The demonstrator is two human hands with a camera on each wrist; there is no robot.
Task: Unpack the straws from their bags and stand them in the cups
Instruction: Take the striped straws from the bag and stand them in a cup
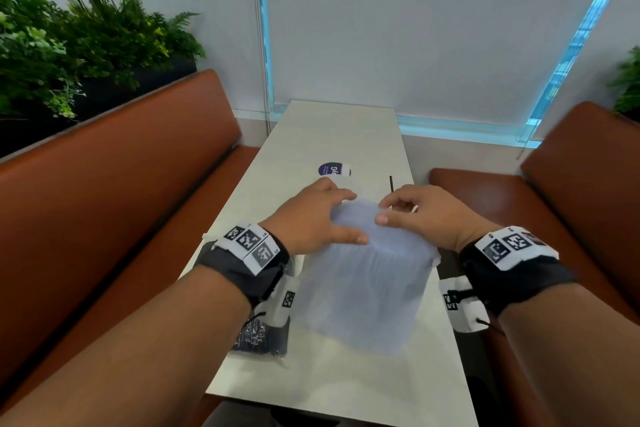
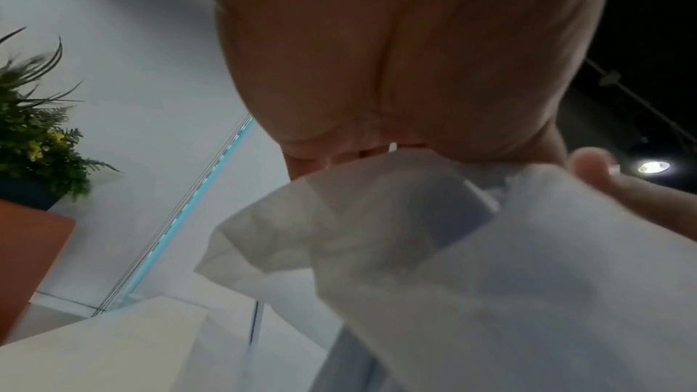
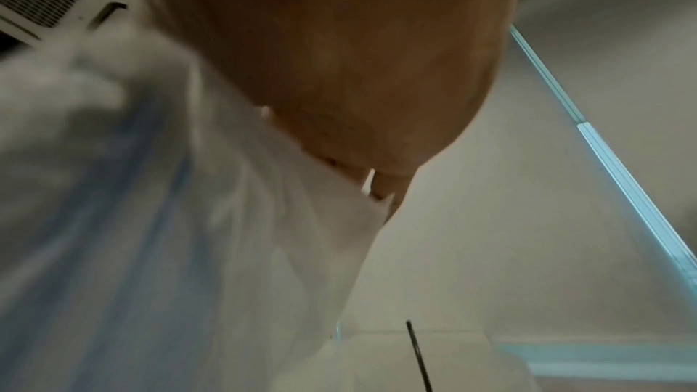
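A translucent white plastic bag point(image 1: 363, 284) with a pale blue tint hangs above the white table point(image 1: 332, 388), between my two hands. My left hand point(image 1: 356, 218) grips its top edge from the left, thumb and fingers curled onto the plastic. My right hand point(image 1: 382, 211) pinches the same edge from the right between thumb and forefinger. The left wrist view has the bag point(image 2: 490, 279) bunched under my fingers; the right wrist view has the bag point(image 3: 150, 219) draped below my palm. One black straw point(image 1: 391, 184) lies on the table beyond my right hand. No cup is visible.
A dark packet point(image 1: 259, 336) lies on the table under my left wrist. A round purple label point(image 1: 330, 170) sits farther along the table. Brown bench seats point(image 1: 121, 201) flank the narrow table, with plants point(image 1: 69, 45) behind the left one and a wall at the far end.
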